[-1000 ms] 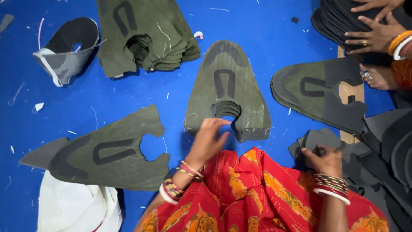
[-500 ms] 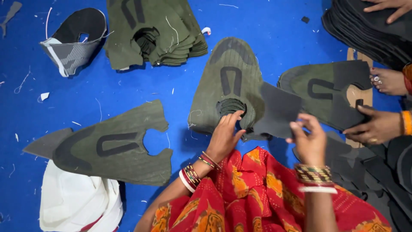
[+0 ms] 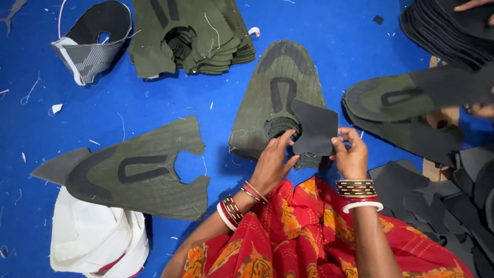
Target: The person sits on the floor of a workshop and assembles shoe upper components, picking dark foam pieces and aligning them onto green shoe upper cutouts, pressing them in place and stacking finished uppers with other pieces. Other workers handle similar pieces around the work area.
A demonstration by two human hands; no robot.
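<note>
From the head view, the left hand and the right hand pinch one dark grey foam piece by its lower edges, fingers curled, holding it just above a stack of olive knitted shoe uppers. One single olive upper lies flat to the left. A second olive stack sits at the top, and a third lies at the right. Another person's hand touches that right stack.

Dark grey liner piece overlaps the olive-green, black-striped stack of uppers on the blue floor.
</note>
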